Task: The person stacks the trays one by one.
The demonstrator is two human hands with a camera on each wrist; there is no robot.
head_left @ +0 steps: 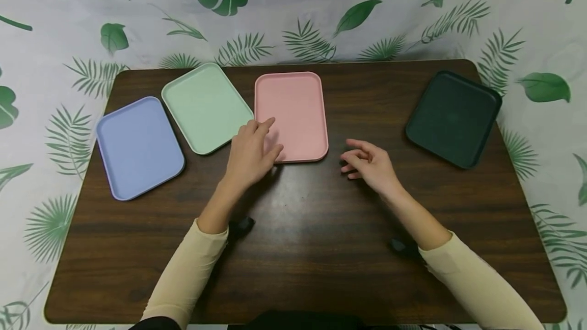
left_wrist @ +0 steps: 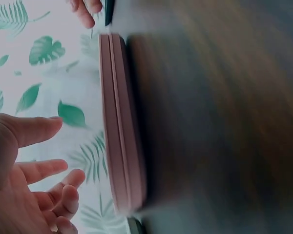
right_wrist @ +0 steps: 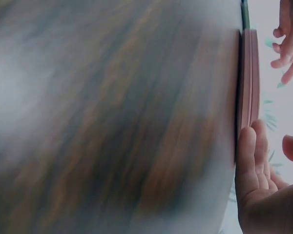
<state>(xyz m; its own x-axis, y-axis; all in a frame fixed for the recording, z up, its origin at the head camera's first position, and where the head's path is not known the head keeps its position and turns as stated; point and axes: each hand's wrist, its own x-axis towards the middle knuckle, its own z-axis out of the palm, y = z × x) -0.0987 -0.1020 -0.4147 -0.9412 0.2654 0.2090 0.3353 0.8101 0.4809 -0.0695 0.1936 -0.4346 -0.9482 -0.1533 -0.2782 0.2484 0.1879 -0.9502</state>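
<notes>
A pink tray (head_left: 295,101) lies at the back middle of the dark wooden table, its rim showing edge-on in both wrist views. Over its lower left corner hovers my left hand (head_left: 249,153), fingers apart and nothing in them. In the left wrist view the thumb and loosely bent fingers of that hand (left_wrist: 31,180) are apart from the pink rim (left_wrist: 119,122). Right of the same tray, my right hand (head_left: 370,164) holds nothing, its fingers loosely bent toward the tray. A light green tray (head_left: 208,108) lies close beside the pink one on the left.
A blue tray (head_left: 139,146) lies at the far left, its left corner at the table's edge. At the far right is a dark green tray (head_left: 454,118), turned at an angle. Behind the wooden table (head_left: 312,269) hangs a leaf-patterned cloth (head_left: 275,19).
</notes>
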